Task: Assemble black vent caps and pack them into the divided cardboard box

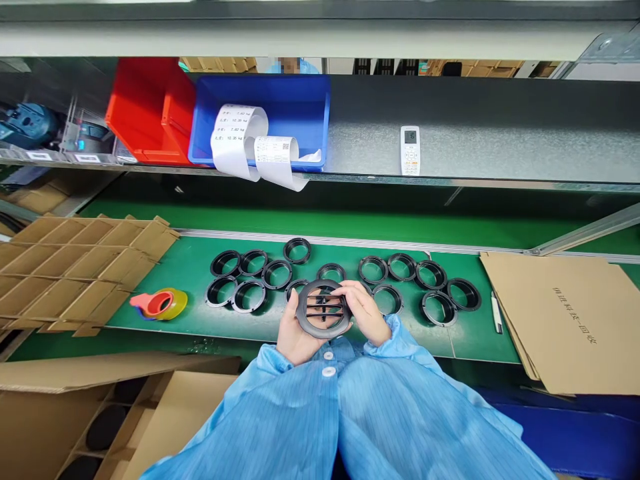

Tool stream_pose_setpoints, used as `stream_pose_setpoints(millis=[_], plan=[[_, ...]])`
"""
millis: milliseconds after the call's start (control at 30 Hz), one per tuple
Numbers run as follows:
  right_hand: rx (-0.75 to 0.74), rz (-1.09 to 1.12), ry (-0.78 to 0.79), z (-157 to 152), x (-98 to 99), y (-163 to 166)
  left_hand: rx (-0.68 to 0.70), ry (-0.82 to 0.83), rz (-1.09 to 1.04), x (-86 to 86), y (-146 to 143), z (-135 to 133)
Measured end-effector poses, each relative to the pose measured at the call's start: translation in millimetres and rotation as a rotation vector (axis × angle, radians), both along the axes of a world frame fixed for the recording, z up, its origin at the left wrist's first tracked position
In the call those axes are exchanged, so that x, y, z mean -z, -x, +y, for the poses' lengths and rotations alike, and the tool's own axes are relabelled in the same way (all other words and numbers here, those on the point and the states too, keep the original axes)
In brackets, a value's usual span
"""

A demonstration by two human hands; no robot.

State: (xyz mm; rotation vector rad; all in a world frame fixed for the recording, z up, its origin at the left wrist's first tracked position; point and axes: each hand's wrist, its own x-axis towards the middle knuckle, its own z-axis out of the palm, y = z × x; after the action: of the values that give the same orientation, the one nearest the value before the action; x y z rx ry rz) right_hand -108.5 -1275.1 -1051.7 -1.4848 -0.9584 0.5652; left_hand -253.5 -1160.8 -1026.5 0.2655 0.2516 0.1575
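Note:
Close to my chest, a round black air vent (324, 327) with crossing slats is held up in front of the bench edge. My left hand (294, 337) grips it from the left and underneath, its palm showing through the slats. With its fingers on the upper right of the rim and slats, my right hand (367, 313) holds the other side. Several black rings lie on the green bench around it, among them a ring (249, 297) to the left and a ring (439, 309) to the right. Rings directly behind my hands are partly hidden.
Cardboard dividers (75, 267) and a tape dispenser (161, 304) lie left; flat cardboard sheets (575, 320) and a marker (497, 313) lie right. An open carton (200, 387) stands lower left. Overhead, a shelf (475, 133) carries a red bin (150, 113), blue bin (300, 100) and remote control (411, 152).

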Motion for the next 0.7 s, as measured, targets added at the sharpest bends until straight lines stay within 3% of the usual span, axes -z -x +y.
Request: stream_pose_setpoints(millis=[433, 567, 700], plan=[[0.009, 0.017, 0.026, -3.2, 2.1, -0.3, -0.023, -0.013, 0.029, -1.8, -4.2, -3.1], [0.014, 0.033, 0.034, -6.5, 10.9, -0.6, -0.048, -0.027, 0.109, 9.4, -10.1, -1.1], [0.035, 0.068, 0.051, -13.3, 24.6, -2.9, 0.011, 0.013, 0.183, 20.6, -16.5, 0.2]])
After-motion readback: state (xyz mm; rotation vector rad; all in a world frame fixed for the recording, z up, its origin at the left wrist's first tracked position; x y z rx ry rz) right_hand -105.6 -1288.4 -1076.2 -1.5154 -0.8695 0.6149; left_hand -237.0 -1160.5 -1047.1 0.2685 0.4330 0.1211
